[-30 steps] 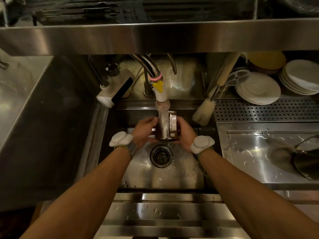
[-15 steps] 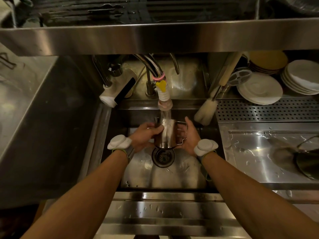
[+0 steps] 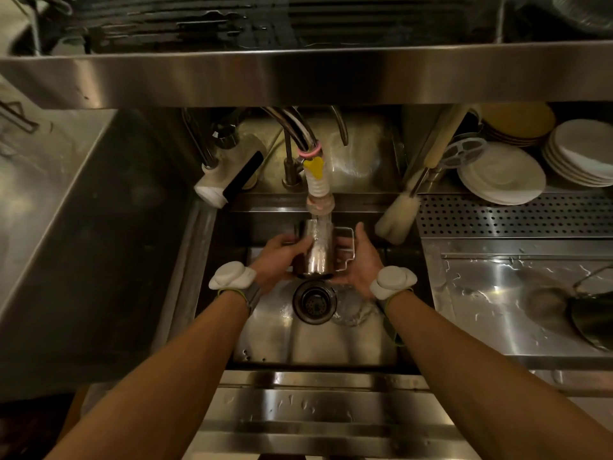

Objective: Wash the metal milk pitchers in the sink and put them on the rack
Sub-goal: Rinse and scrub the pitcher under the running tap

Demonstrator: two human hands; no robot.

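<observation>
A metal milk pitcher (image 3: 315, 250) hangs over the sink (image 3: 265, 330), directly under the faucet nozzle (image 3: 318, 200). Water runs down its outer wall and splashes beside the drain (image 3: 314, 302). Its wire-shaped handle points right. My left hand (image 3: 277, 260) grips the pitcher's body from the left, thumb across the front. On the handle side is my right hand (image 3: 361, 260), palm against the handle, thumb straight up, fingers reaching under the base. The perforated rack (image 3: 514, 215) lies to the right, behind the wet drainboard.
White plates (image 3: 501, 177) and more stacks stand behind the rack. A bottle brush (image 3: 398, 217) leans at the sink's back right corner. A dark pan (image 3: 593, 317) lies on the drainboard (image 3: 481, 293). A steel shelf (image 3: 298, 78) overhangs the faucet.
The pitcher has been turned so its handle now points right instead of facing me. My right hand has loosened from a grip to a cupped palm beside the handle.
</observation>
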